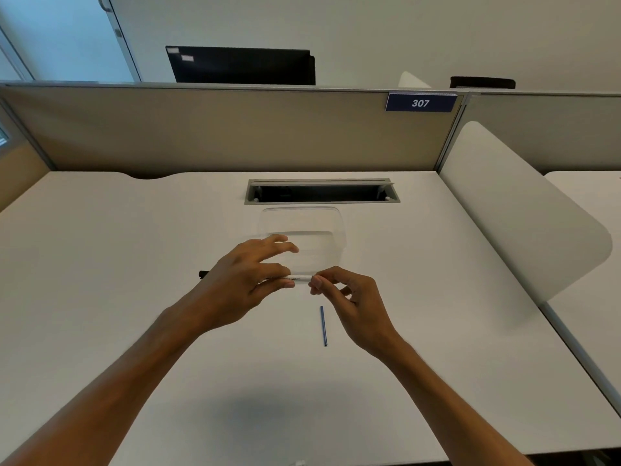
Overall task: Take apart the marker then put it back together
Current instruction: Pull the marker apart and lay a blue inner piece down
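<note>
Marker barrel point(297, 279), white with dark print, held level above the middle of the desk point(100, 280). I read the left hand point(247, 280) as the anchor: thumb and forefinger pinch the barrel's left part while the other fingers fan out straight toward the far edge. The right hand point(349, 295) pinches the barrel's right end with its fingers curled in, apparently to pull or seat an end piece; I cannot tell which. The blue ink core point(323, 326) lies on the desk just nearer the front edge, beneath the right hand and pointing front to back, so I judge the marker to be apart at this stage. A black piece point(203, 274), probably the cap, shows past the left wrist, mostly hidden. A clear plastic tray point(302, 223) sits behind the hands, likely for parts.

The desk is white and matte, with an open cable slot point(322, 191) near its far edge. A beige partition point(235, 129) bearing a blue "307" plate point(420, 102) closes the back; a dark monitor point(242, 66) rises beyond it.
</note>
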